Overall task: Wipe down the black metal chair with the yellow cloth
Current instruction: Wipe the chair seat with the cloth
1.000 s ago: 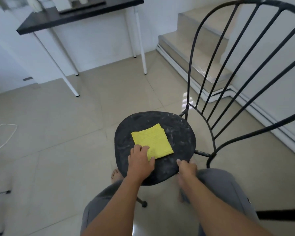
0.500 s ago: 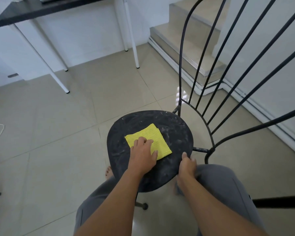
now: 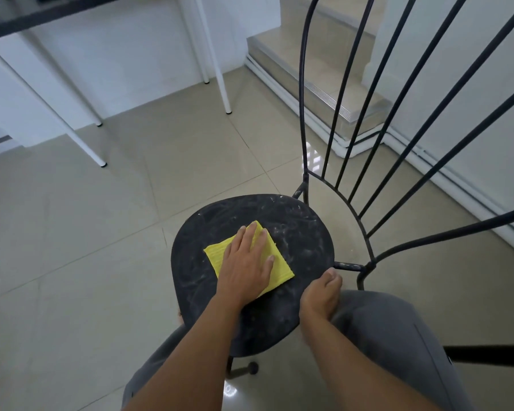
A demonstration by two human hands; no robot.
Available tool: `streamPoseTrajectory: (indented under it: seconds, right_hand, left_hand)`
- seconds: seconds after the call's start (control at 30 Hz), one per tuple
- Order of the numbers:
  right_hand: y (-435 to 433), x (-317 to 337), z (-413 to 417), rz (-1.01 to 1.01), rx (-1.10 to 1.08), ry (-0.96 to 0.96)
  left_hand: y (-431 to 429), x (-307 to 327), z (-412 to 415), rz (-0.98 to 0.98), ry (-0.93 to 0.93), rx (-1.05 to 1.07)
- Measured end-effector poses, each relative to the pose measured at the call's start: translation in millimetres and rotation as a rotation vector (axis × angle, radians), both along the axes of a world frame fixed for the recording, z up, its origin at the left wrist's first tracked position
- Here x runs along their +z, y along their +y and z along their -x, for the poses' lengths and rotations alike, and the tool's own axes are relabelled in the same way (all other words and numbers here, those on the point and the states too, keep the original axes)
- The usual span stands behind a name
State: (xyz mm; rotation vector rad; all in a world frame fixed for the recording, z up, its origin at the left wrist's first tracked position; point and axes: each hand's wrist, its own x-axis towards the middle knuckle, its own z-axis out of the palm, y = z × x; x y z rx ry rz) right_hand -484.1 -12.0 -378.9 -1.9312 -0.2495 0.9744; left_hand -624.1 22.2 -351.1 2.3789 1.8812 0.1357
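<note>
Fingers [image 3: 260,241] of left hand [image 3: 247,266] press yellow cloth [image 3: 217,256] mid chair seat [image 3: 304,247].

Soft, even daylight, faint shadows; glare on floor [image 3: 311,158] by steps [image 3: 321,84]; wide-angle warp at edges, sharp mid-frame.

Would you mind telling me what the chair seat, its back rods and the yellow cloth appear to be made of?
Chair seat: likely painted black metal, matte, smeared with pale dusty streaks.
Back rods: thin bent metal bars, dark paint, chipped near one joint.
Yellow cloth: soft folded fabric, possibly sponge cloth, going by fine ribbing.
</note>
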Motion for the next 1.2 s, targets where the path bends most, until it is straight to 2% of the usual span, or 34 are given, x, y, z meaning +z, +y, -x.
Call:
streamPoseTrajectory:
  seconds: [0.3,0.57,0.93,1.2]
  right_hand:
    - [0.4,-7.8,1.7,-0.045,-0.012,-0.014]
    - [1.6,-10.0,1.2,-0.059,-0.026,0.001]
    - [2.7,-15.8,-0.5,-0.038,-0.023,-0.024]
    - [3.3,-17.4,-0.7,-0.04,0.012,-0.013]
  left_hand:
    - [5.7,-27.2,0.8,0.093,0.032,-0.006]
    - [0.2,-32.9,-9.3,0.057,0.097,0.029]
    - [29.7,-33.0,-75.0,0.039,0.022,-0.078]
    - [60.1,-31.8,-50.7,0.065,0.023,0.007]
